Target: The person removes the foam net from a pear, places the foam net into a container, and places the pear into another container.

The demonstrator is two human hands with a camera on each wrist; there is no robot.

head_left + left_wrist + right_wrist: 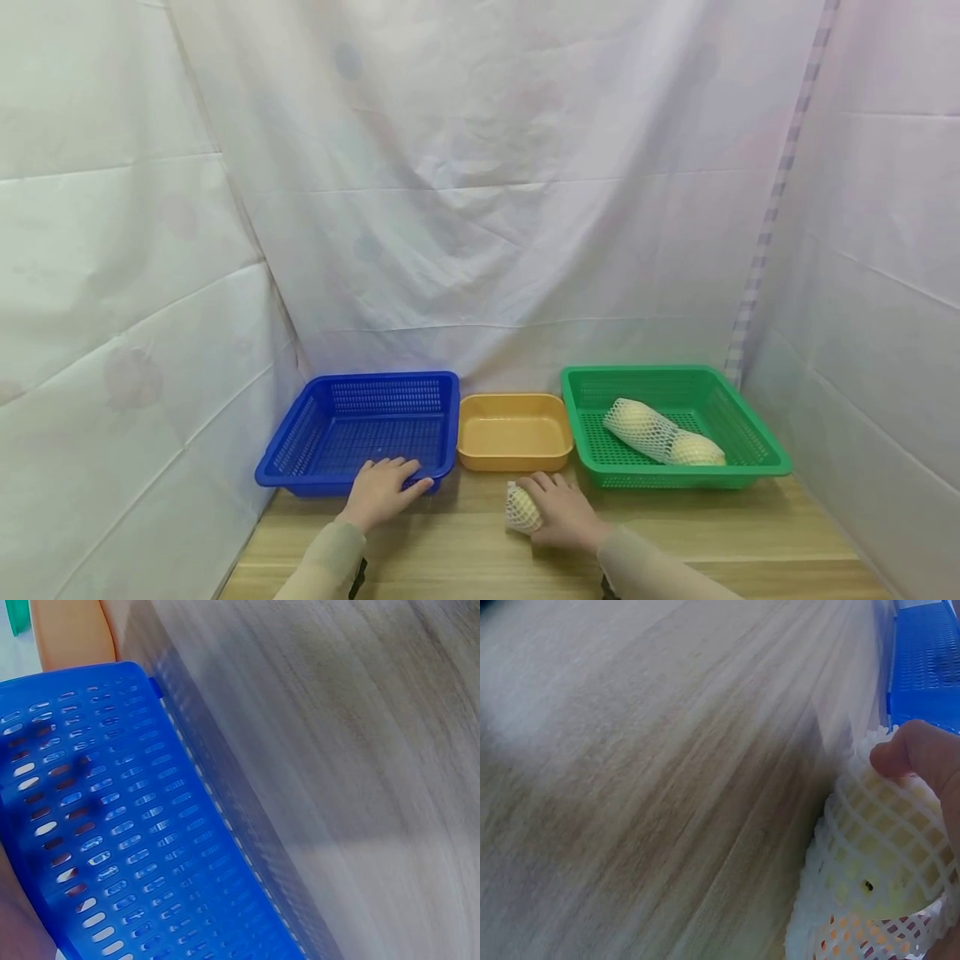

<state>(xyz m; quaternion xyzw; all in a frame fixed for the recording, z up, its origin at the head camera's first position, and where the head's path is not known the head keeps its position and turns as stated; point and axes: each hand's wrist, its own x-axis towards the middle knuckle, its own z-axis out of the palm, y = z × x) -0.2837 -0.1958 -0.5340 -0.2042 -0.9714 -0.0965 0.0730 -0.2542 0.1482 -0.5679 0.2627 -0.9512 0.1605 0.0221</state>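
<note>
My right hand (562, 512) grips a pale yellow fruit (522, 510) in a white foam net, low over the table in front of the orange tray (465, 457). In the right wrist view the thumb (919, 754) presses on the net, and the fruit (877, 847) shows a small dark spot at one end. At the front rim of the blue basket (300, 482) is my left hand (382, 492), its fingers reaching loosely over the rim. The left wrist view shows the basket's slotted wall (142, 817) hiding most of that hand.
To the right stands a green basket (757, 442), holding two netted yellow fruits (663, 433) lying end to end. All the containers stand in a row along the back of the wooden table (450, 558). White cloth (487, 208) hangs behind and on both sides.
</note>
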